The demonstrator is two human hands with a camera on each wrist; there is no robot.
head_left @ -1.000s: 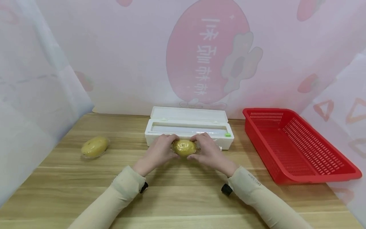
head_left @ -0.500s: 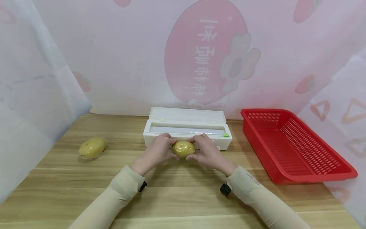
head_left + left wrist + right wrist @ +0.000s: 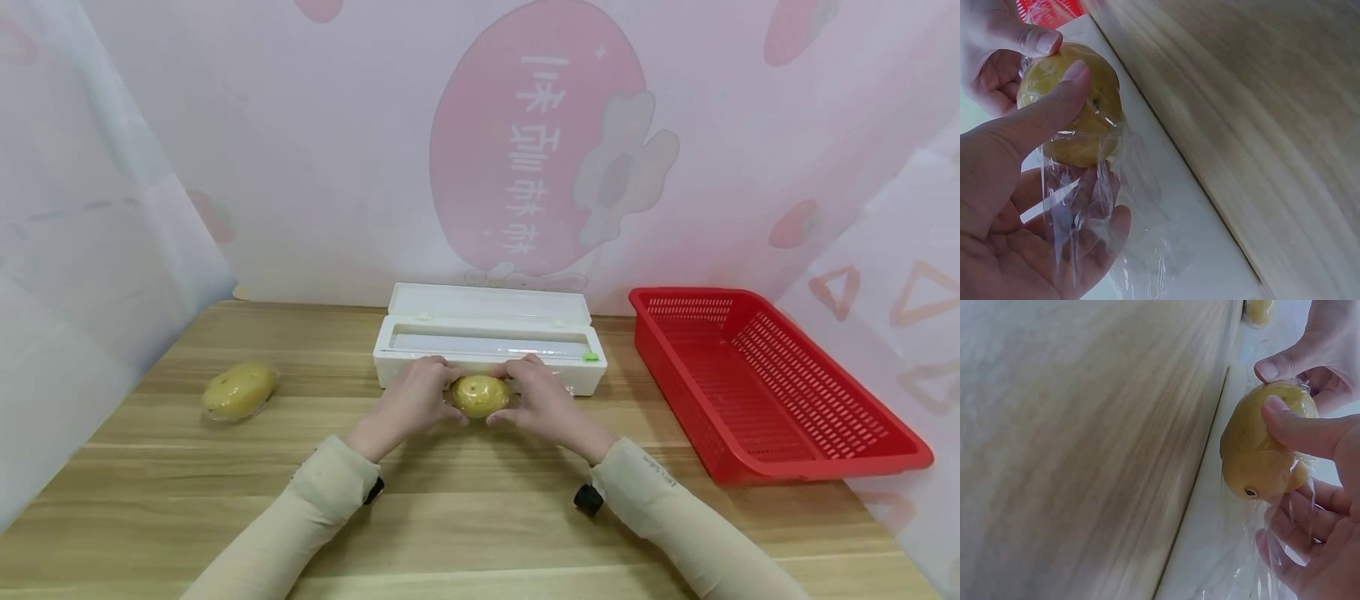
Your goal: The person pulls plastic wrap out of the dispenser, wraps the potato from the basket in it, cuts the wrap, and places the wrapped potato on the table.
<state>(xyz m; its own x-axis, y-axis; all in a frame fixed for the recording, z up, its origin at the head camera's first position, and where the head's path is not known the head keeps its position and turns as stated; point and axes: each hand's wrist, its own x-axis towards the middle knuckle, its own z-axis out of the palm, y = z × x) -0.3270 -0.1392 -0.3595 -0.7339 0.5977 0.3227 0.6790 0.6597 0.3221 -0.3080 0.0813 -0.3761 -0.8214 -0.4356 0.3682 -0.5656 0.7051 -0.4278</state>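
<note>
A yellow potato (image 3: 480, 396) with clear cling film (image 3: 1141, 219) about it sits between both hands, in front of the white cling film box (image 3: 491, 367). My left hand (image 3: 416, 400) grips its left end, the thumb lying on its skin in the left wrist view. Around the other end curl the thumb and fingers of my right hand (image 3: 547, 408). Loose film hangs from the potato over the fingers of both hands in the wrist views. Another film-wrapped potato (image 3: 240, 390) lies on the left of the table.
The box's lid (image 3: 491, 302) stands raised, showing the roll inside and a green slider (image 3: 590, 357) at its right end. A red plastic basket (image 3: 750, 467) stands on the right of the wooden table (image 3: 465, 533). Behind is a pink printed backdrop (image 3: 337, 167).
The head view has shifted slightly, so the table things sit a little further left and lower. Both hands keep their hold on the potato, with barely any movement.
</note>
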